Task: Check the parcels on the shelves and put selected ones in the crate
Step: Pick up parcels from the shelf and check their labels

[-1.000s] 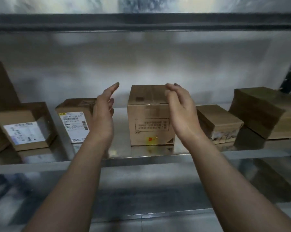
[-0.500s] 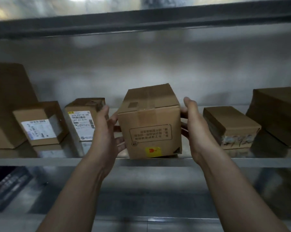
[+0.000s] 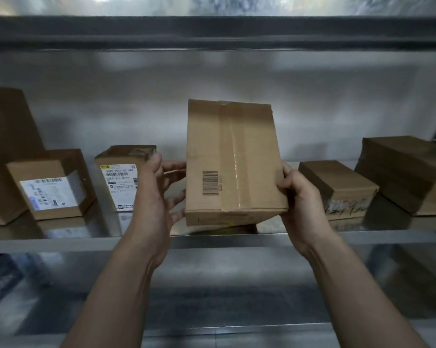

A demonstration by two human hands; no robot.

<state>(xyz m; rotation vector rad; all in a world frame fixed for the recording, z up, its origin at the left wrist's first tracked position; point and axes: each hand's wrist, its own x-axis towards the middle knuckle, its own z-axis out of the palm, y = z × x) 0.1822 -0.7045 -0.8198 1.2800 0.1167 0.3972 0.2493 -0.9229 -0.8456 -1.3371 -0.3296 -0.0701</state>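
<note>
Parcel [image 3: 230, 159], taped brown carton with barcode, tilted, clamped between left hand [image 3: 153, 194] and right hand [image 3: 303, 199] fingers.

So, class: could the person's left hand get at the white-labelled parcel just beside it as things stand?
Probably not yet: the parcel sits unblocked beside the left hand, but both hands are holding the box.

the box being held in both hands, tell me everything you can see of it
The held box is plain brown corrugated cardboard, closed, with a strip of clear glossy tape down the middle seam of the face turned to the camera. A printed barcode sits low on that face, left of the tape. It is tipped back, the long side running up and away, above the metal shelf. The left hand has fingers at its left side; the right hand clasps its lower right corner.
</note>
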